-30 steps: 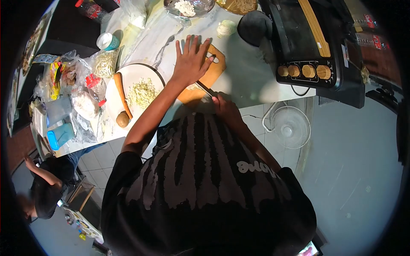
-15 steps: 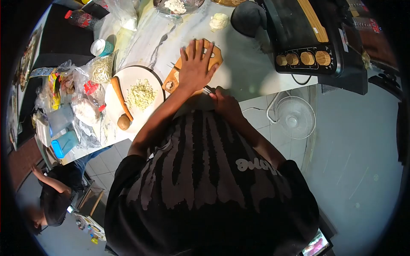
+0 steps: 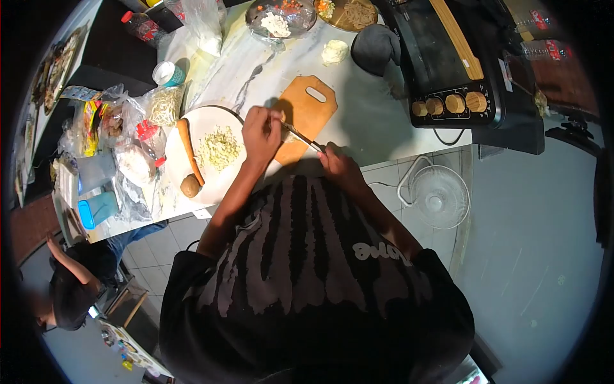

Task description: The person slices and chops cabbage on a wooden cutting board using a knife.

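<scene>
My right hand (image 3: 339, 165) is closed around the handle of a knife (image 3: 302, 136), its blade pointing up and left over the lower part of a wooden cutting board (image 3: 307, 115). Near the blade's tip is my left hand (image 3: 261, 136), fingers drawn together at the board's left edge. Whatever they pinch is too small to make out. A little pale material lies by the blade. Left of the board, a round white plate (image 3: 220, 115) holds chopped pale green vegetable (image 3: 219, 148), a carrot (image 3: 187, 144) and a brown round potato-like vegetable (image 3: 190, 186).
Behind the board lie a pale vegetable chunk (image 3: 334, 52), a dark cloth-like item (image 3: 374, 48) and a tray of food (image 3: 297, 29). An electric grill (image 3: 454, 70) stands right. Bags of bean sprouts (image 3: 165, 105) and other packets crowd the left. A fan (image 3: 438, 195) is beyond the counter edge.
My left hand has lifted from lying flat over the board and moved left and down, its fingers now closed near the knife tip. The blade now shows over the board; the view has shifted slightly.
</scene>
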The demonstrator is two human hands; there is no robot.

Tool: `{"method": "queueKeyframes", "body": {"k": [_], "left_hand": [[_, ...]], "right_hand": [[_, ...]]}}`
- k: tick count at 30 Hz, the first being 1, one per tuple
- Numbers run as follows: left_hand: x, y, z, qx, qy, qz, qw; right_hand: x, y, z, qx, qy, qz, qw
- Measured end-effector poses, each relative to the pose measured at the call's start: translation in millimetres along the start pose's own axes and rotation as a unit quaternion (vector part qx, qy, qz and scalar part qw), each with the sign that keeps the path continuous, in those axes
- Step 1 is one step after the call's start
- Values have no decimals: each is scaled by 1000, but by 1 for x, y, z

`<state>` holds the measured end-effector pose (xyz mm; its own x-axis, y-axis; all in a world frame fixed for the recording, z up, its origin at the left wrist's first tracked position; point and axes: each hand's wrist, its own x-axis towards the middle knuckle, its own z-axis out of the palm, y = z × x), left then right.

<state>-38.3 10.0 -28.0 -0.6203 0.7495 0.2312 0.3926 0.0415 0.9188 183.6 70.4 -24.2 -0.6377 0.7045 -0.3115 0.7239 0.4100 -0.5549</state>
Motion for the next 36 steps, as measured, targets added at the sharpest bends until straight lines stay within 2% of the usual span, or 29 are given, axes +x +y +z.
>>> {"method": "queueKeyframes", "body": {"k": [1,3,4,6,9,11,15,17,20,23,27,29,30,32,36], "left_hand": [[-10,-3,-8,1,0,-1,1000],[-30,-8,-18,121,-71,115,983],[-35,-9,-18,123,-68,114,983],[-44,-8,-13,143,-73,202,966],[-50,-6,-9,185,-93,194,959],[-56,-19,-6,207,-101,197,953],[-59,-19,-5,253,-114,199,940],[-59,-21,-4,266,-117,201,936],[-59,-19,-3,275,-112,210,931],[-60,-20,-2,282,-113,207,930],[-59,-10,-4,292,-133,215,922],[-59,-8,-4,287,-136,214,924],[-59,-7,-5,281,-141,215,925],[-60,-5,-6,284,-149,208,924],[-61,-6,-7,293,-166,209,918]], "right_hand": [[0,0,-2,15,-11,0,1000],[0,2,-2,29,-27,-2,999],[3,4,-3,30,-32,-8,999],[3,6,-4,30,-40,-16,999],[3,8,-5,60,-42,-15,997],[3,15,-6,147,-45,-62,986],[-4,20,-19,125,-62,-72,988],[-8,30,-15,47,-2,-149,988],[-10,37,-16,111,14,-177,978],[-12,48,-13,70,-5,-182,981],[-10,56,-17,109,-41,-161,980],[-6,55,-23,187,-71,-116,973],[-4,55,-24,188,-73,-118,972],[-1,56,-23,208,-122,-50,969],[-1,63,-13,165,-101,-73,978]]}}
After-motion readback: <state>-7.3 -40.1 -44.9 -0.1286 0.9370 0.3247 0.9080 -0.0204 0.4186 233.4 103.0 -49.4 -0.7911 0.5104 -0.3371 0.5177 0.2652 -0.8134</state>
